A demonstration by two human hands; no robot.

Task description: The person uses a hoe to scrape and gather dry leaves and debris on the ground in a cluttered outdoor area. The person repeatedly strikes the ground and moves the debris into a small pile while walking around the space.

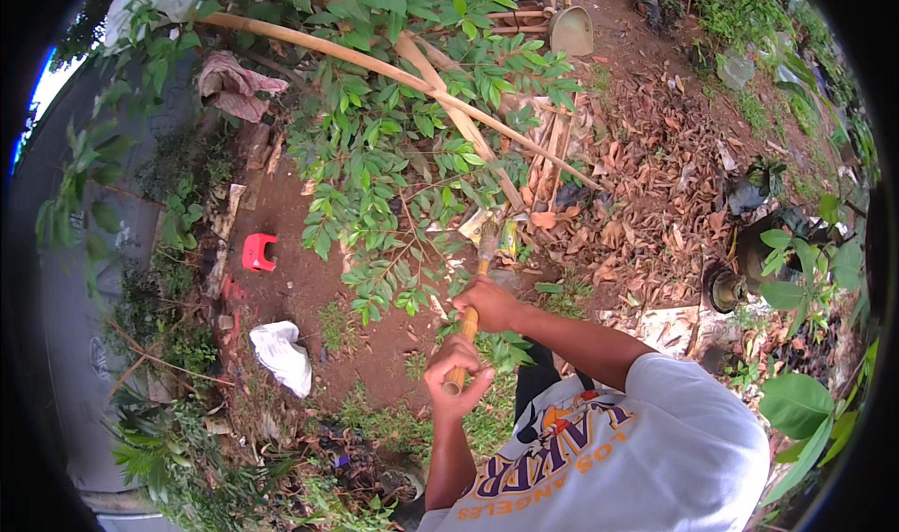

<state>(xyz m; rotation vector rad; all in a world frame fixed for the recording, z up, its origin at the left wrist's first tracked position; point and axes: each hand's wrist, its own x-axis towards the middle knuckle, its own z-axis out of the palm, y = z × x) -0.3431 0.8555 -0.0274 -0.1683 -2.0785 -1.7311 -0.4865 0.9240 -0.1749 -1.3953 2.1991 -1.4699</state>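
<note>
Both of my hands are closed around a bamboo pole [484, 264] that points away from me. My left hand [455, 372] grips its near end, where the hollow cut end shows. Just farther along, my right hand [488, 306] holds the shaft. At the far end is a ragged, fibrous-looking head [489, 234], like a worn broom; its tip is hard to make out. It lies near a yellow plastic wrapper [508, 238] and brown dry leaves [618, 209]. Green leafy branches [393, 174] spread beside the pole.
Beyond the broom head, a long wooden pole [351, 58] crosses a wooden plank [470, 128]. A red plastic stool [259, 252] and a white sack [282, 356] lie on the soil at left. A dustpan-like scoop [572, 32] stands at the top, and a dark pot [723, 290] at right.
</note>
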